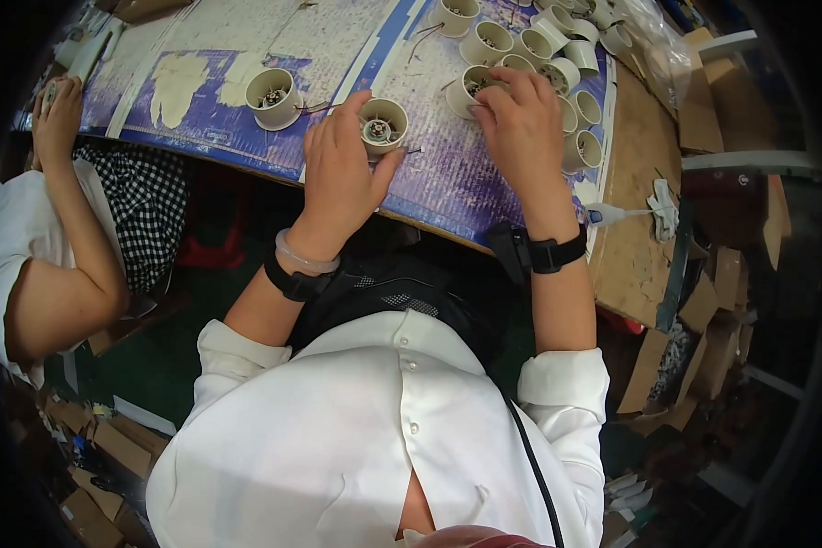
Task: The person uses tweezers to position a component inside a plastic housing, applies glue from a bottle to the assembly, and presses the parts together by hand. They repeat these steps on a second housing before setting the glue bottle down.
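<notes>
My left hand point(342, 164) is curled round a white cup-shaped plastic housing point(395, 110), its thumb and fingers on opposite sides. Inside that housing sits a round metal part like a small motor. My right hand point(523, 123) is closed at the right rim of another white cup-shaped housing point(457, 99), with the fingertips over its edge; what they pinch inside is partly hidden. Left of my left hand stands a third housing point(274, 110) with metal parts inside and thin dark wires trailing out.
Several more white housings point(583, 151) crowd the table's far right. A translucent nozzle bottle point(612, 215) lies at the right edge, by a crumpled white cloth point(663, 208). To the left, another person's hand point(57, 119) rests at the table. Cardboard boxes point(703, 306) stand at right.
</notes>
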The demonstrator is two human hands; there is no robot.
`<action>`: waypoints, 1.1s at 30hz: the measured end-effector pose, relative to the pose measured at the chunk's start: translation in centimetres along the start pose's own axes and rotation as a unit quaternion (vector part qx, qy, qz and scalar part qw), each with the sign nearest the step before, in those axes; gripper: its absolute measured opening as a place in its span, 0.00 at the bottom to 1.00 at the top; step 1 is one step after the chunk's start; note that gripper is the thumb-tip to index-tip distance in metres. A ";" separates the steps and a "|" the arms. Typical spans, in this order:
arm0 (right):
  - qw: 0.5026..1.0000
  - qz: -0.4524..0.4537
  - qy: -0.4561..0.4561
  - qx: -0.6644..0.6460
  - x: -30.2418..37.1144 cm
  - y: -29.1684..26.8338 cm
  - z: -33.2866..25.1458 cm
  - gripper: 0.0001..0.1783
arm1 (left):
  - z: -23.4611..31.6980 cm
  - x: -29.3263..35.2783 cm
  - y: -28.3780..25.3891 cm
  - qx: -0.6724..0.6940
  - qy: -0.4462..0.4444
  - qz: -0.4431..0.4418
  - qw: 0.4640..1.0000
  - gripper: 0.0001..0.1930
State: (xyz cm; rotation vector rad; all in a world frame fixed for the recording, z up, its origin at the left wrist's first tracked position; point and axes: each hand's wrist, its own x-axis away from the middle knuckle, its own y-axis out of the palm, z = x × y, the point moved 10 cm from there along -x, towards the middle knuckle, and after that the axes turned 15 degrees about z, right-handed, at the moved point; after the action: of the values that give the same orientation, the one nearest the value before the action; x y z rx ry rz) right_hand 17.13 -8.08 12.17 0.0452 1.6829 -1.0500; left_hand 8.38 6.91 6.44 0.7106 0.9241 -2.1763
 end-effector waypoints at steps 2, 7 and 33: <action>0.998 0.019 -0.010 -0.060 -0.6 -0.3 -0.4 0.08 | -0.2 0.1 0.1 -0.020 0.006 0.002 1.000 0.37; 0.969 0.054 0.108 -0.214 -1.5 -4.5 0.8 0.08 | 1.1 -0.4 -1.3 -0.046 0.053 0.041 0.997 0.39; 0.980 0.157 0.106 -0.054 5.6 -11.3 -4.5 0.12 | 6.7 5.1 7.4 0.669 -0.525 -0.228 0.474 0.20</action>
State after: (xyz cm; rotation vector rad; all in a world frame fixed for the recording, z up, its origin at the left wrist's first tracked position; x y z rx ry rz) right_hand 5.68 -14.51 14.62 0.3532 1.8497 -0.7344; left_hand 9.18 -4.01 3.98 -0.5382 -1.6027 -2.7165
